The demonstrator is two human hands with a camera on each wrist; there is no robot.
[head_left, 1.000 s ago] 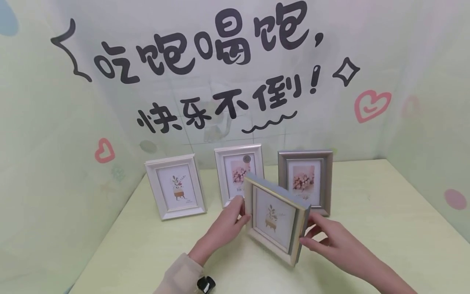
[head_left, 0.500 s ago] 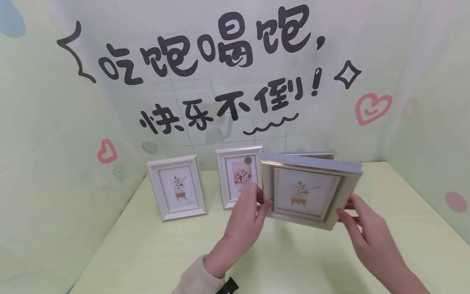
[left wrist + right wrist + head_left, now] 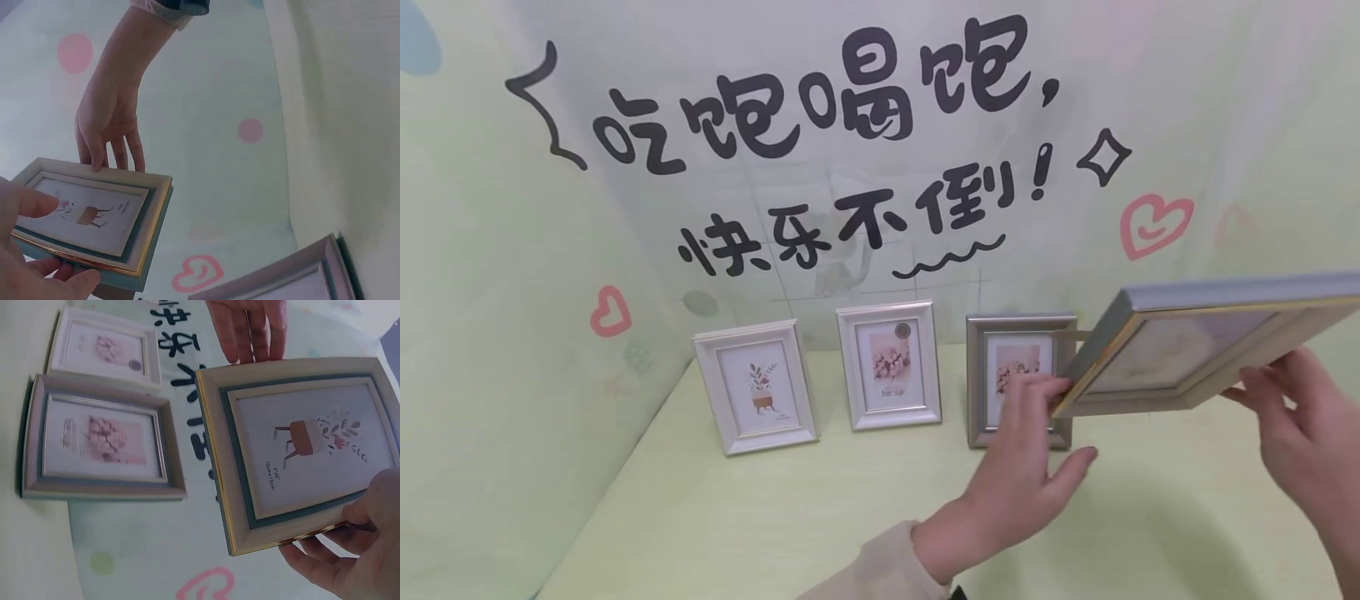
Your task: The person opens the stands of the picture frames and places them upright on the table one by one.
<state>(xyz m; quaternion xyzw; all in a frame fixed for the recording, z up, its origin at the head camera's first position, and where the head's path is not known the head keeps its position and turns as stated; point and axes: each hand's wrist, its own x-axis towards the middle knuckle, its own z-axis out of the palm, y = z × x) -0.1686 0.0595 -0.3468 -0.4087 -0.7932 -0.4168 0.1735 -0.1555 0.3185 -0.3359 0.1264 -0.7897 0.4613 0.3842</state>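
Observation:
My right hand holds a cream-and-gold picture frame by its right side, thumb on the front and fingers behind. The picture frame hangs tilted above the table's right part; the right wrist view shows a potted-plant print in it. At its left edge my left hand touches with nearly straight fingers, its thumb spread away from it in the head view. Behind that hand stands a brownish frame with a pink flower print, partly hidden. A white frame with flowers and another white frame with a plant stand further left.
The pale green tabletop ends against a printed fabric backdrop with black lettering and pink hearts. Fabric also closes off the left and right sides. The brownish frame stands close beside the held one.
The held picture frame has moved right and tipped back, uncovering the brownish frame. Both hands went right with it. My left hand's thumb has come away from the frame.

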